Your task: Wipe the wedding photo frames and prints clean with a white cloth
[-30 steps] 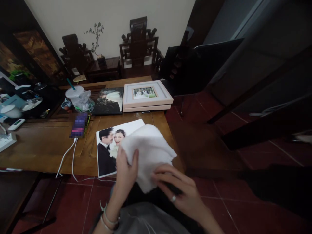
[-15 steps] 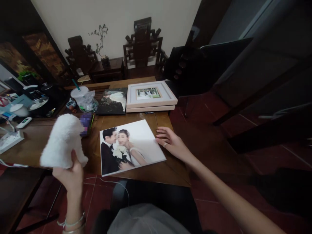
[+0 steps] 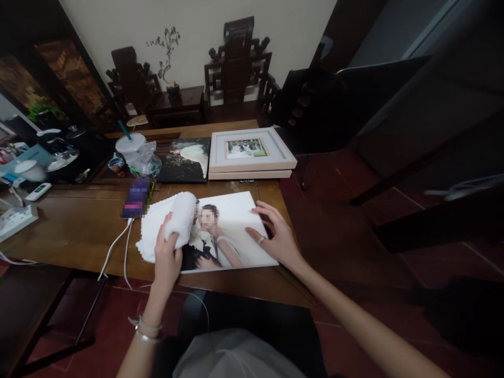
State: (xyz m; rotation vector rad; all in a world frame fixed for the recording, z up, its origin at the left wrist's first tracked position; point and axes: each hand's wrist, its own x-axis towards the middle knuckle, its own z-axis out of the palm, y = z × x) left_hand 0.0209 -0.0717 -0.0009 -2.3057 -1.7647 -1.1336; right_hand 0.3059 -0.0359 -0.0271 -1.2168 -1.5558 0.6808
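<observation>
A wedding photo panel (image 3: 232, 236) lies flat on the wooden table in front of me, showing a couple. My left hand (image 3: 168, 249) is closed around a fluffy white cloth (image 3: 161, 212), which covers the panel's left part and spills over onto the tabletop. At the panel's right edge rests my right hand (image 3: 277, 233), fingers spread, with the thumb and fingertips touching its surface near the upper right corner.
Behind the panel are two stacked pale frames (image 3: 252, 165) and a dark photo panel (image 3: 185, 168). A plugged-in phone (image 3: 136, 199) lies left of the cloth, with a lidded cup (image 3: 129, 144) beyond it. White cables (image 3: 114, 247) hang over the front edge beside a power strip (image 3: 19, 223).
My left hand has brought the white cloth rightward and down onto the panel, uncovering the phone. My right hand has moved from beside the panel onto its right edge.
</observation>
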